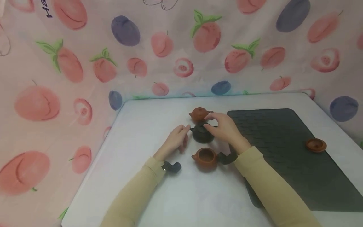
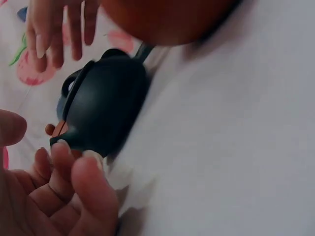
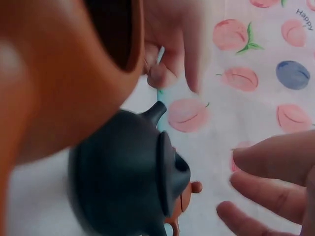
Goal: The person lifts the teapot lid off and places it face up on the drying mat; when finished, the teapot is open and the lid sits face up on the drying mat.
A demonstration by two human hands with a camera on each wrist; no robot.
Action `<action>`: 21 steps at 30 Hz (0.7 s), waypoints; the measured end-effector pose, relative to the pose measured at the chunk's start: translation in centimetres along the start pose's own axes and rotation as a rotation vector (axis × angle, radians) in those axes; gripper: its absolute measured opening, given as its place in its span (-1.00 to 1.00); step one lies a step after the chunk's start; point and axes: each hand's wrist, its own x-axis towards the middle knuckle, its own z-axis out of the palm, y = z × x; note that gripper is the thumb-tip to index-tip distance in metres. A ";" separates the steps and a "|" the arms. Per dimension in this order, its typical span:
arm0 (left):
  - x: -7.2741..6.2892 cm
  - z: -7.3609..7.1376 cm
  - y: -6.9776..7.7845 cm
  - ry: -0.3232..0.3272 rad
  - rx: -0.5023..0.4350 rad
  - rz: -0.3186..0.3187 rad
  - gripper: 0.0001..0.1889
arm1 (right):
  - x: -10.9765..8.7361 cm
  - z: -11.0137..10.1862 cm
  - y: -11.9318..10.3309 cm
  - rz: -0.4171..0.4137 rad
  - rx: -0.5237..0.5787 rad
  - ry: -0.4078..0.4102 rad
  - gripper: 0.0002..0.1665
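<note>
Partly behind the right hand (image 1: 225, 127), the dark teapot (image 1: 202, 133) stands upright in the middle of the white surface (image 1: 158, 208), its lid on and most of its handle hard to make out from the head. Its spout points to the person's left, toward the left hand (image 1: 177, 138), and its handle lies opposite, so the long axis runs left to right across the surface. The right hand is spread above the lid, thumb and fingers well parted and holding nothing. The left hand is loosely bent, nothing in its grasp, its fingertips at the spout; whether they touch it I cannot tell. Just behind sits a lidded brown teapot (image 1: 198, 114), spout also leftward, its lower part hidden by the dark one. Nearer the person is an open brown teapot (image 1: 206, 160), spout left, its handle side covered by the right wrist's black device (image 1: 227, 158); both wrist views cut this pot off, and the right one blurs it across the dark teapot's edge. A brown lid (image 1: 316, 145) lies at the right edge of the dark mat (image 1: 283, 176), itself partly under the right sleeve (image 1: 272, 186).
</note>
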 end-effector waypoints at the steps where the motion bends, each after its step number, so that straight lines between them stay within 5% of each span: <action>1: 0.5 -0.1 0.0 0.005 0.009 0.001 -0.42 | 0.2 0.1 0.0 0.001 -0.001 -0.008 -0.58; 10: 2.4 0.4 0.1 0.058 0.209 0.077 -0.50 | 1.3 0.1 0.5 0.058 0.017 -0.123 -0.61; 21: 2.2 0.9 -0.7 0.056 0.226 0.102 -0.55 | 1.5 0.7 1.8 0.048 0.030 -0.094 -0.71</action>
